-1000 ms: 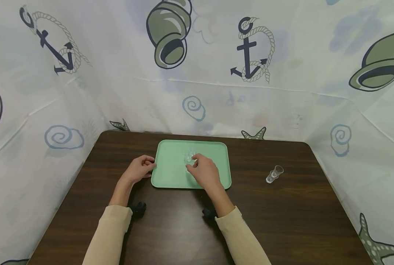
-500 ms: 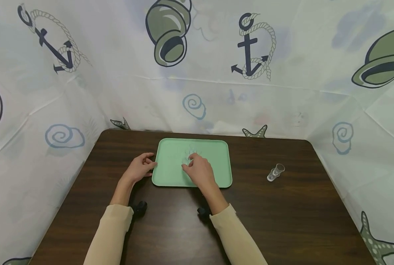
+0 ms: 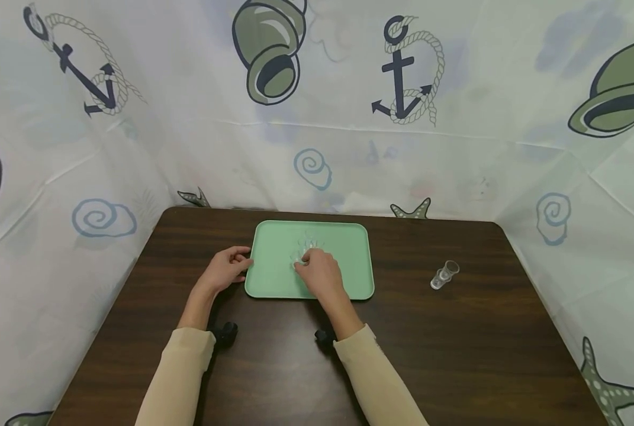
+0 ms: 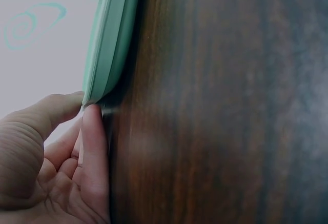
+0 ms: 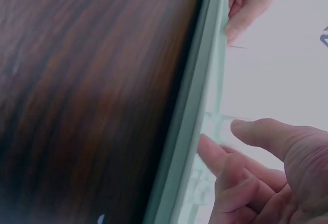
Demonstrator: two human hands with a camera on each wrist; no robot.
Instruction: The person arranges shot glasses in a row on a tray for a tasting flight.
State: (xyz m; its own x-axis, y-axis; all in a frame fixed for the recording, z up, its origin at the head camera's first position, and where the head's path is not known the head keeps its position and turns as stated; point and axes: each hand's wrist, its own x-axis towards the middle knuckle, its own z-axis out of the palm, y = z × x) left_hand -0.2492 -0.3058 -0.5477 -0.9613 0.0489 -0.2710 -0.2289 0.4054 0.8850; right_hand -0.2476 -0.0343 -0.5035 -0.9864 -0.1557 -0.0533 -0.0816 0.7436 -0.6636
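The green tray [image 3: 274,266] is lying on the brown table [image 3: 428,355], toward its 12 o'clock edge. At the tray's 9 o'clock side, the left hand [image 3: 225,266] is pinching the rim, with thumb and forefinger meeting there. Near the tray's middle, some small clear pieces [image 3: 308,241] are sitting at about 11 o'clock from the right hand [image 3: 322,275]; their exact shape is showing too faintly. In the right wrist view, this hand's thumb and forefinger are standing apart, but I cannot tell whether they are holding a clear piece. A small clear cup [image 3: 444,274], maybe two stacked, is standing at 3 o'clock from the tray, well apart. A printed cloth [image 3: 343,160] is hanging behind, at 12 o'clock.
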